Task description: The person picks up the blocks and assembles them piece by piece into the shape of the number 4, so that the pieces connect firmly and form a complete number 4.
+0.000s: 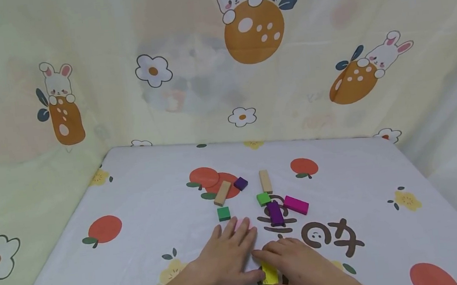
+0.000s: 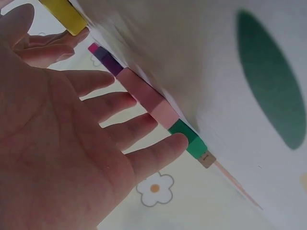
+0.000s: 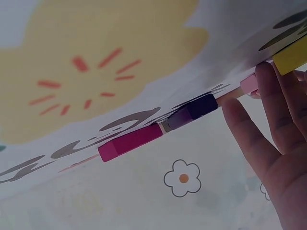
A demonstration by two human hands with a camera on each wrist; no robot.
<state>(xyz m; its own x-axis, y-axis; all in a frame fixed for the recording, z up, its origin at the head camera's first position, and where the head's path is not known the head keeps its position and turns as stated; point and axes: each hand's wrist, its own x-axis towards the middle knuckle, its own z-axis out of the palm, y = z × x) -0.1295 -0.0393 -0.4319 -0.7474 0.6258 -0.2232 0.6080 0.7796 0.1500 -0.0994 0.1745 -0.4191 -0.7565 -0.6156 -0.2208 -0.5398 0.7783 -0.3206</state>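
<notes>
A yellow block [image 1: 270, 275] lies on the cloth near the front, between the two hands. The right hand [image 1: 302, 265] pinches it, index finger at its far end and thumb at its near end. The left hand [image 1: 227, 256] is palm down with fingers spread and straight, its thumb tip at the yellow block's left side. Just beyond the left fingers sits a pink block [image 2: 146, 96], mostly covered by them in the head view. A green block [image 1: 224, 214] is ahead of the left fingertips. Farther off are a purple block [image 1: 275, 214] and a magenta block [image 1: 296, 205].
Behind these lie a light green block [image 1: 263, 198], a small dark purple block [image 1: 241, 184] and two plain wooden blocks, one on the left [image 1: 222, 193] and one on the right [image 1: 265, 181]. A printed white cloth [image 1: 141, 263] covers the table; patterned curtains [image 1: 190, 100] enclose it.
</notes>
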